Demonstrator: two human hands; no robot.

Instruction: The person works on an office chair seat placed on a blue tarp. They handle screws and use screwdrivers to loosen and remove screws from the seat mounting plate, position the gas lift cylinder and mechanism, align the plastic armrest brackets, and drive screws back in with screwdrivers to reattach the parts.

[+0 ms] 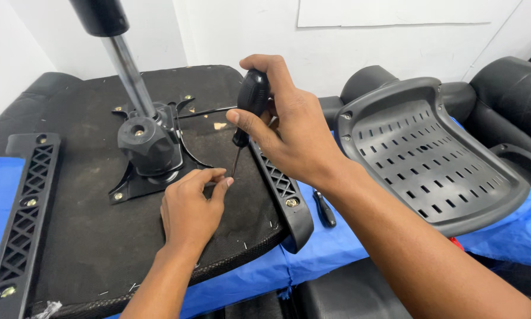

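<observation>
My right hand (292, 127) grips the black handle of a screwdriver (251, 97), held upright with its thin shaft pointing down. The tip meets the underside of an upturned black chair seat (94, 242). My left hand (191, 207) rests on the seat, thumb and forefinger pinched around the shaft's tip; any screw there is hidden. Just left of the tip sits the black tilt mechanism (147, 147) with its chrome gas cylinder (129, 74) rising up.
Two black armrest brackets are bolted on the seat, one at the left (26, 212) and one at the right (280, 186). A grey perforated chair back (431, 159) lies to the right. A second black-handled tool (324, 210) lies on the blue cover (324, 248).
</observation>
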